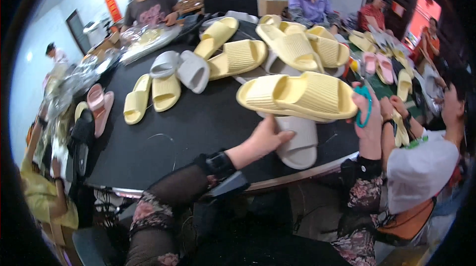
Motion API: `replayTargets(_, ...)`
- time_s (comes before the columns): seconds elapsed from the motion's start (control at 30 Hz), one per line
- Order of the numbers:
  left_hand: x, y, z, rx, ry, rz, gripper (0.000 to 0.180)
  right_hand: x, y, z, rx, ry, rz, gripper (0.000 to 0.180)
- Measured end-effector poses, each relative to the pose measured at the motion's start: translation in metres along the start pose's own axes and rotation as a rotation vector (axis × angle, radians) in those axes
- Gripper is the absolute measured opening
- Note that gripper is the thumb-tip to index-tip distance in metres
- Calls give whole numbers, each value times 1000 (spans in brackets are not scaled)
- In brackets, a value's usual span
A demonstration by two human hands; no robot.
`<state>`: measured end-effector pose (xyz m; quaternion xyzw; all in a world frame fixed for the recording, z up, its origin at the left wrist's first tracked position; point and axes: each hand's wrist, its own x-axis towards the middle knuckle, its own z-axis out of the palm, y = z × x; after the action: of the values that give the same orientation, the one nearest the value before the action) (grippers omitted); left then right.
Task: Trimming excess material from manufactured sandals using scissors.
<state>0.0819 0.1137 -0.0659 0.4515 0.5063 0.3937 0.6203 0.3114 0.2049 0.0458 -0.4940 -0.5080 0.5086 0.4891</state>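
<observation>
A pair of pale yellow ribbed slippers (310,91) lies lengthwise before me, one against the other, above the table. My left hand (259,143) is under their near edge; its thumb stretches to the right over a grey slipper (300,144), and its other fingers are partly hidden below the yellow pair. At the yellow pair's right end, my right hand (369,125) is closed around a teal loop (365,107), which looks like the handle of a small tool. Its fingertips are close against the slippers. Whether they grip them I cannot tell.
More yellow slippers (292,43) are heaped on the black table (198,142), with grey slippers (194,72) among them. Pink slippers (100,107) and a black slipper (82,134) stand left. Clear plastic bags (72,87) line the left edge. Co-workers sit around; one in white (421,167) is close right.
</observation>
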Motion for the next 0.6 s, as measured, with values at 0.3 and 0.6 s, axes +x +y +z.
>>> replayTargets(0.3, 41, -7, 111, 331, -79, 93, 95, -35, 23, -84, -120, 237, -8, 40)
replayTargets(0.6, 45, 16, 35, 637, -149, 263, 38, -70, 38, -149, -478, 484, 48, 45)
